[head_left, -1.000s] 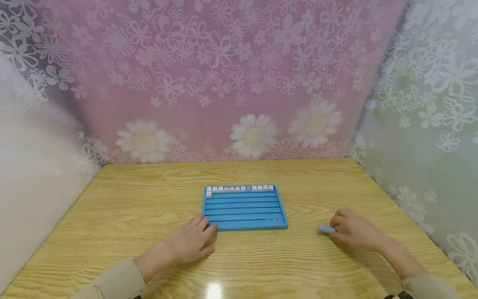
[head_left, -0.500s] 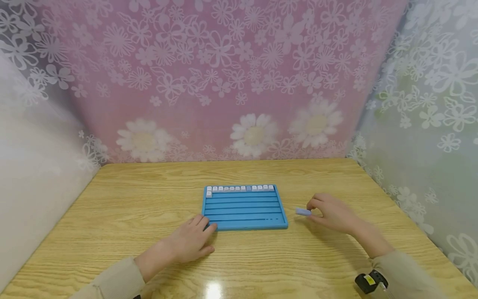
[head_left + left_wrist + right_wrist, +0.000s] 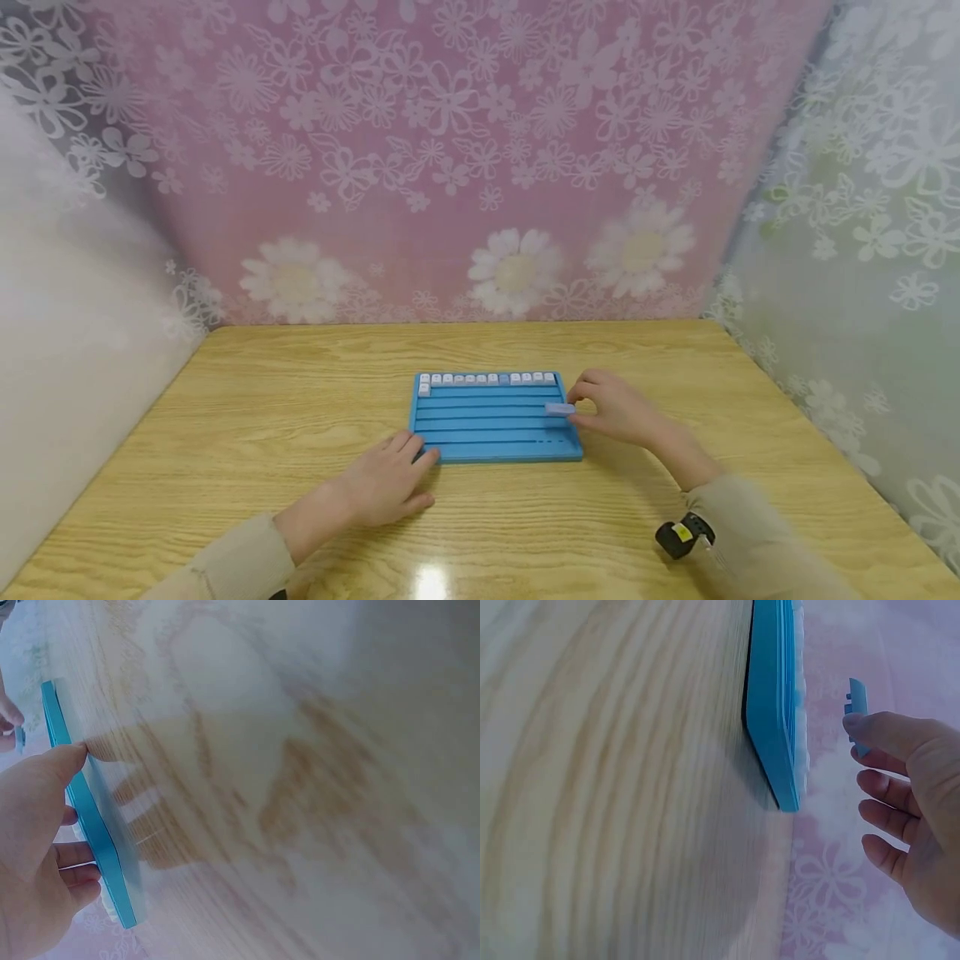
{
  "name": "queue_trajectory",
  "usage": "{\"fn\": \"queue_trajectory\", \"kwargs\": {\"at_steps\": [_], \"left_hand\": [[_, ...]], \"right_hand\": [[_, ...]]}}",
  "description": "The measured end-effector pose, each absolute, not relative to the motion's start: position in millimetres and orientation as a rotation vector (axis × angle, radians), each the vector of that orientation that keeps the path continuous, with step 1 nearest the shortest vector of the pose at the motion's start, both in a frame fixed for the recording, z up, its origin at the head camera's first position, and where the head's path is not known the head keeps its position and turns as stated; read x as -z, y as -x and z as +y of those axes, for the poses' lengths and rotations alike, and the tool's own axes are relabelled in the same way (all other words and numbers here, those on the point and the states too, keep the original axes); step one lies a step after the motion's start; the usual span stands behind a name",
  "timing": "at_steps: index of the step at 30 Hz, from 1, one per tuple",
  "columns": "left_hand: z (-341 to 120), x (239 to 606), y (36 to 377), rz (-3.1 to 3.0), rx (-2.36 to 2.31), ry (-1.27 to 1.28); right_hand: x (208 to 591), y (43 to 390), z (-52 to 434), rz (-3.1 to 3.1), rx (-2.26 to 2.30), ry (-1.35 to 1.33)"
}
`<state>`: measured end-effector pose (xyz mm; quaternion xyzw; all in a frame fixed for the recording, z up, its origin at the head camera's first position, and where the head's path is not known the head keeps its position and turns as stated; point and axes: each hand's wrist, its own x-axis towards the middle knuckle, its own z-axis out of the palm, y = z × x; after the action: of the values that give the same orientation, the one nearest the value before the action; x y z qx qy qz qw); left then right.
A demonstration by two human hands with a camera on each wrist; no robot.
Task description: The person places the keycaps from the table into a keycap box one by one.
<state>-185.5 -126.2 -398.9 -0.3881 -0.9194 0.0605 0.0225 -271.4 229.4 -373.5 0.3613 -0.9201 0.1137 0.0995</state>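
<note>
Pinching a pale blue keycap, the right hand hovers over the blue tray's right edge. The left hand lies spread on the worktop, fingertips touching the tray's near left corner.

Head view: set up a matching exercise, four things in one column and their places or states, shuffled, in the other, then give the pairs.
Things
1. left hand
2. right hand
3. long pale blue keycap
4. row of small keycaps

Places or states
A. lined along the far edge of the blue tray
B. pinched above the tray's right end
C. pinching the long keycap
D. resting on the table, fingers at the tray's near left corner

Pairs: 1-D, 2-C, 3-B, 4-A
</note>
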Motion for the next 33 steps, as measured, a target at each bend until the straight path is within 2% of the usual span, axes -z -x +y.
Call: {"fn": "queue_trajectory", "kwargs": {"at_steps": [18, 33], "left_hand": [[-127.0, 400.9, 184.6, -2.833, -0.183, 1.192], [-126.2, 401.5, 186.4, -2.817, -0.187, 1.194]], "right_hand": [[370.8, 289.2, 171.6, -2.659, -0.232, -1.178], [373.6, 307.6, 124.9, -2.719, -0.228, -1.133]]}}
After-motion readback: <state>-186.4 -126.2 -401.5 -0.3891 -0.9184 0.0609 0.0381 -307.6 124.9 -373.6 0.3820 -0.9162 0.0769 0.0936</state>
